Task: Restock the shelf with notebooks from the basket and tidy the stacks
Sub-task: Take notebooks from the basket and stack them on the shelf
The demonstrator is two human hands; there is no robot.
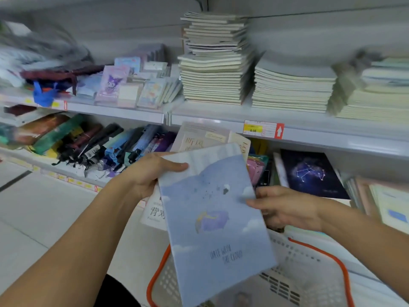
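- Blue cloud-print notebook point(212, 220) held centre frame, tilted, above the near basket; it fronts a small fan of other notebooks point(199, 138) whose pale covers show behind its far edge and at its left side
- Left hand point(148, 173) grips the far-left corner of the bundle; thumb lies flat across the top cover, remaining fingers hidden behind it
- Right hand point(285, 209) holds the right edge of the blue notebook; thumb on the cover, fingers curled beneath
- White basket point(309, 269) with orange rim sits near, directly under the notebook; a few items lie in its bottom, too obscured to identify
- Upper shelf point(309, 127), far: three cream notebook stacks; tall stack point(214, 58) at centre is ragged, upper copies skewed; middle stack point(292, 89) to its right is lower; right stack point(371, 100) blurred
- Price tag point(263, 129) with red arrow on the shelf edge below the middle stack
- Small cartoon-cover notebooks point(132, 87) left of the tall stack
- Lower shelf: dark constellation notebook point(312, 173) at right; folded umbrellas point(99, 142) at left
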